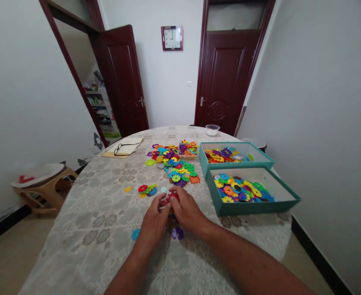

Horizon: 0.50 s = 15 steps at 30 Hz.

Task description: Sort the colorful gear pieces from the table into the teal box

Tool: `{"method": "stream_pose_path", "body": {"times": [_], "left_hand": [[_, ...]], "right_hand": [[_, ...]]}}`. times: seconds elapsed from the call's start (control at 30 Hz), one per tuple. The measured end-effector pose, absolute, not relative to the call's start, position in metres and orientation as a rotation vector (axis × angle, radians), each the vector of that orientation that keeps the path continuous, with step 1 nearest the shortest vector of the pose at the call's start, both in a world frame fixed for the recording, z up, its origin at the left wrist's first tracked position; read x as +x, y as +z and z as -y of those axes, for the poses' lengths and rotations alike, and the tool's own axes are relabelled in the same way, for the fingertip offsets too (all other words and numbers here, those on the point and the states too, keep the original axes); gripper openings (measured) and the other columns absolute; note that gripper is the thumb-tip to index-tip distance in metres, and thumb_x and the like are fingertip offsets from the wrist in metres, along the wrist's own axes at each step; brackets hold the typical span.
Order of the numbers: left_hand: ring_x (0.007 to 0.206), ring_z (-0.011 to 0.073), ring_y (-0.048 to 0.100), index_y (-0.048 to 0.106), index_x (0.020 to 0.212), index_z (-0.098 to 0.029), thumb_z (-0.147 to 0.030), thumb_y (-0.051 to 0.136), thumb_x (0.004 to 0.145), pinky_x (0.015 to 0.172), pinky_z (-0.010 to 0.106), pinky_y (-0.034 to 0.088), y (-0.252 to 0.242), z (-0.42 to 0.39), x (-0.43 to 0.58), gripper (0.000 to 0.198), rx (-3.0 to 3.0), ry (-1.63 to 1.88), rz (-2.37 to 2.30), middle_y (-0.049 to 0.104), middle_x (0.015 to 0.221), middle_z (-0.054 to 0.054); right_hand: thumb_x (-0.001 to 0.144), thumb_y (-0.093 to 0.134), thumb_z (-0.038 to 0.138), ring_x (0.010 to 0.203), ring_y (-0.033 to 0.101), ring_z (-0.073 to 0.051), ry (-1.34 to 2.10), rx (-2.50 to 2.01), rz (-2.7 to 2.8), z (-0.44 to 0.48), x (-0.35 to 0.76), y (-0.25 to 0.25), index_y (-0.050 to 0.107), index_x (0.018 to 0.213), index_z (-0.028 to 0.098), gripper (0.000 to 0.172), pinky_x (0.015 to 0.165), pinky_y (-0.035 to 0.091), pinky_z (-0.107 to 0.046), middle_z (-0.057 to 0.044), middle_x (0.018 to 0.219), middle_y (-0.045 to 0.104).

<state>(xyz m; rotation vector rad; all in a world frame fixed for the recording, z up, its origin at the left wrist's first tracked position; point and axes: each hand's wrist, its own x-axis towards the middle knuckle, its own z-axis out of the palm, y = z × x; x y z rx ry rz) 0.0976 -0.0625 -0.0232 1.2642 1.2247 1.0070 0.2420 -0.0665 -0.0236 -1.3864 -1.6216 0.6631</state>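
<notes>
My left hand [154, 219] and my right hand [187, 209] meet over the table [91, 229], fingers pinched together on a red snowflake-shaped plastic piece [171, 197] held between them. A purple piece [177, 233] lies under my right wrist and a blue piece [135, 234] beside my left wrist. Just beyond my hands lies a small joined cluster of red, green and blue pieces [147, 189]. Farther back spreads a big pile of colourful pieces [174, 162].
Two teal boxes [248, 207] [202, 157] holding several pieces stand at the right. Glasses on a tan notebook [123, 148] lie at the back left, a clear bowl [212, 129] at the far edge. A wooden stool [43, 184] stands left of the table.
</notes>
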Motion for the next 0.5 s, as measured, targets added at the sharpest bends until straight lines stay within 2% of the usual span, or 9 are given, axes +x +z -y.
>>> {"method": "stream_pose_path", "body": {"times": [0.1,0.17,0.3,0.4,0.5], "left_hand": [[0.093,0.0275,0.076,0.054,0.142,-0.023,-0.054,0.073,0.087,0.07,0.037,0.064,-0.019,0.068,0.096,0.066,1.167,0.894,-1.121,0.075,0.11,0.012],[0.092,0.0262,0.076,0.054,0.14,-0.024,-0.052,0.076,0.085,0.067,0.035,0.065,-0.016,0.069,0.096,0.066,1.119,0.9,-1.099,0.075,0.108,0.01],[0.09,0.0246,0.076,0.057,0.133,-0.022,-0.044,0.077,0.085,0.067,0.035,0.066,-0.006,0.059,0.095,0.057,1.077,0.969,-1.186,0.073,0.106,0.01],[0.079,0.0215,0.076,0.058,0.133,-0.021,-0.038,0.075,0.086,0.068,0.037,0.067,0.012,0.041,0.097,0.053,1.158,0.965,-1.263,0.073,0.106,0.009],[0.069,0.0196,0.073,0.059,0.132,-0.018,-0.036,0.071,0.087,0.06,0.034,0.064,0.037,0.016,0.112,0.05,1.39,0.887,-1.236,0.073,0.097,0.008]], "right_hand": [[0.099,0.049,0.018,0.109,0.065,-0.023,0.641,-1.35,1.699,0.067,0.245,-0.019,0.066,0.12,0.022,0.028,0.099,0.049,-0.036,-0.006,0.113,0.073],[0.1,0.05,0.02,0.108,0.066,-0.023,0.666,-1.313,1.732,0.066,0.249,-0.016,0.069,0.119,0.023,0.027,0.1,0.049,-0.037,-0.005,0.111,0.074],[0.107,0.044,0.03,0.114,0.067,-0.022,0.711,-1.3,1.57,0.055,0.259,-0.015,0.065,0.132,0.024,0.034,0.102,0.05,-0.036,-0.005,0.122,0.074],[0.103,0.042,0.02,0.113,0.067,-0.022,0.518,-1.438,1.564,0.041,0.271,-0.024,0.067,0.126,0.02,0.034,0.102,0.051,-0.036,-0.009,0.119,0.074],[0.094,0.049,0.012,0.117,0.063,-0.028,0.243,-1.53,1.728,0.029,0.279,-0.039,0.07,0.118,0.015,0.032,0.105,0.048,-0.043,-0.016,0.118,0.072]]}}
